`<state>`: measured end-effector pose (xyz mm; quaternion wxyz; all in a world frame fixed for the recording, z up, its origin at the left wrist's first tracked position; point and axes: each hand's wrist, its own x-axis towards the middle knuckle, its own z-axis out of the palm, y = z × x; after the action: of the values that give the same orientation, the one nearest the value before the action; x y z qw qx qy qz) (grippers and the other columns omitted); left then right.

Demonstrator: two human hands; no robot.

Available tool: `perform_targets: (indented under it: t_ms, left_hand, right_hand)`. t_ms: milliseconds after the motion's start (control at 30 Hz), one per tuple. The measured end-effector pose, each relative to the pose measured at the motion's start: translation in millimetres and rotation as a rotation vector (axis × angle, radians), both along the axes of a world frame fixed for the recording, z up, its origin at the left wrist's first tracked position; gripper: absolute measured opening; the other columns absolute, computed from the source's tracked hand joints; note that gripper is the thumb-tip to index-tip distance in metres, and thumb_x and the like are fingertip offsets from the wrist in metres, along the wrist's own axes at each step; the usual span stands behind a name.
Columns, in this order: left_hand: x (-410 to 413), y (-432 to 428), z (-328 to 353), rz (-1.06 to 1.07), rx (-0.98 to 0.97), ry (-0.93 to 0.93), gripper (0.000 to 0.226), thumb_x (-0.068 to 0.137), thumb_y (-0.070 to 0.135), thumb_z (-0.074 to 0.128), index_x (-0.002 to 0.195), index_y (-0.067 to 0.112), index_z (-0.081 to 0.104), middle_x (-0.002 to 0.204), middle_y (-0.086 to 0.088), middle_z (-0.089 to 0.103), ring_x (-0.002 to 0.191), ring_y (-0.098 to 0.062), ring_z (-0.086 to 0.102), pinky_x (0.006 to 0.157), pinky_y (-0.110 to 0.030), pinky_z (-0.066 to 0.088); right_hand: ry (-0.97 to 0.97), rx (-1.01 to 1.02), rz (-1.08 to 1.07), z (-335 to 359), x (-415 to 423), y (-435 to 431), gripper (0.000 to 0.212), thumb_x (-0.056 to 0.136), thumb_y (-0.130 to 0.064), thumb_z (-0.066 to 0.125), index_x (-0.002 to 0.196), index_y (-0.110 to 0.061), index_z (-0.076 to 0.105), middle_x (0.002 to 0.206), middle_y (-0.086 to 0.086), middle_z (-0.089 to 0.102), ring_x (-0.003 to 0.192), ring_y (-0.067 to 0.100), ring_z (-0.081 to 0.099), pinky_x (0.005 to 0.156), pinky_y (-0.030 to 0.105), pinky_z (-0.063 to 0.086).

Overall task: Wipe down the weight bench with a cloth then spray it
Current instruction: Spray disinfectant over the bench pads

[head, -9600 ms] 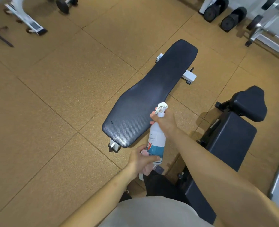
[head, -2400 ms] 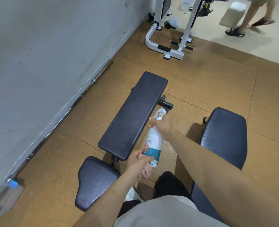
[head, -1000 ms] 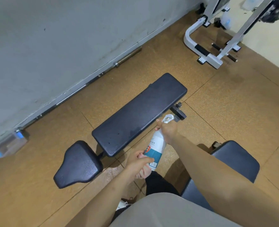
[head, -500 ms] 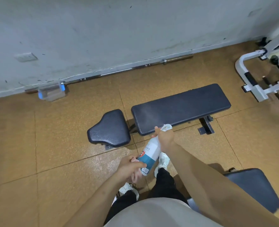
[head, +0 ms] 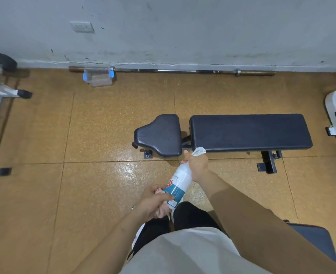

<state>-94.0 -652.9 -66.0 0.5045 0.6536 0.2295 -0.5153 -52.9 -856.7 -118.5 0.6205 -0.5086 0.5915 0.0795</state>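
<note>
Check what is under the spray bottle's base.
The left hand grips the spray bottle there, with pink cloth peeking out; the hand covers the rest of the cloth.

Even bright light; glare on floor [head: 127, 169]; wide-angle bending at edges.

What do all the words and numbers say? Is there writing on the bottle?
No text here is clear enough to quote.
Bottle, red badge: there are letters, but they are too blurred to read.
Bottle, grey print above the badge: too small to read.
Bottle, teal band: the white print is too blurred to read.
Socket on the wall: no words show.
Bench: no words show.
</note>
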Motion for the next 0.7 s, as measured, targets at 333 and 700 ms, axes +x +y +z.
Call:
perform_targets:
  t_ms: [333, 700]
  left_hand:
    - [-4, 8, 14, 0.099, 0.046, -0.069, 0.045, 0.076, 0.005, 0.083, 0.117, 0.019, 0.07, 0.09, -0.006, 0.073, 0.051, -0.009, 0.063, 0.042, -0.018, 0.043]
    - [29, -3, 27, 0.196, 0.075, -0.11, 0.043, 0.077, 0.008, 0.083, 0.116, 0.02, 0.069, 0.105, -0.008, 0.076, 0.082, -0.021, 0.075, 0.053, -0.024, 0.053]
  right_hand:
    - [-0.052, 0.005, 0.094, 0, 20, 18, 0.034, 0.08, -0.03, 0.086, 0.093, -0.008, 0.063, 0.072, 0.011, 0.076, 0.067, 0.026, 0.076, 0.078, 0.05, 0.063]
    - [-0.109, 0.111, 0.087, 6, 61, 10, 0.032, 0.084, -0.025, 0.083, 0.105, -0.007, 0.066, 0.082, 0.012, 0.078, 0.07, 0.025, 0.077, 0.083, 0.051, 0.062]
